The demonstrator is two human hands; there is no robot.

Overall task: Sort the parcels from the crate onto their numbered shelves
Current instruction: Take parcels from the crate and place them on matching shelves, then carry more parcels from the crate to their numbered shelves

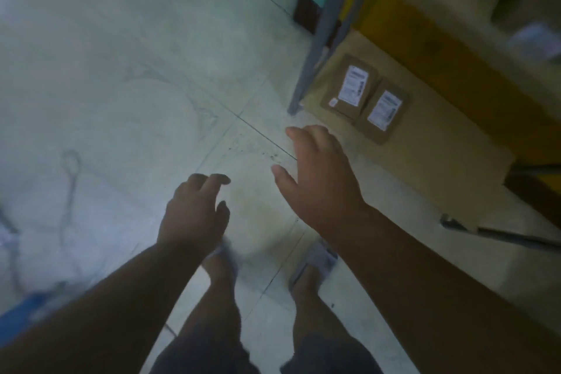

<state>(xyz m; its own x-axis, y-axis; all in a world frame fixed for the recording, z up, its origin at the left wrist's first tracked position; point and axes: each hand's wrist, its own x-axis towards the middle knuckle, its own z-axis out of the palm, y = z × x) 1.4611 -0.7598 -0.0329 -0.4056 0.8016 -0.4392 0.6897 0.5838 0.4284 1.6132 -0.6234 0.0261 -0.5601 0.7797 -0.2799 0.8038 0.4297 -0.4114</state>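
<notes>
Two small brown parcels with white labels lie side by side on a cardboard sheet (425,158) on the bottom shelf level at the right: one parcel (352,89) to the left, the other parcel (383,111) just right of it. My right hand (318,173) hovers over the floor, a little below and left of them, fingers spread and empty. My left hand (194,209) hangs over the tiles with fingers loosely curled, holding nothing. No crate can be made out clearly.
A grey shelf post (321,39) stands on the pale tiled floor (121,70). Yellow shelf edge (440,51) and blurred boxes sit above. A metal bar (501,235) lies at the right. Something blue (21,316) shows at the lower left. My feet in sandals stand below.
</notes>
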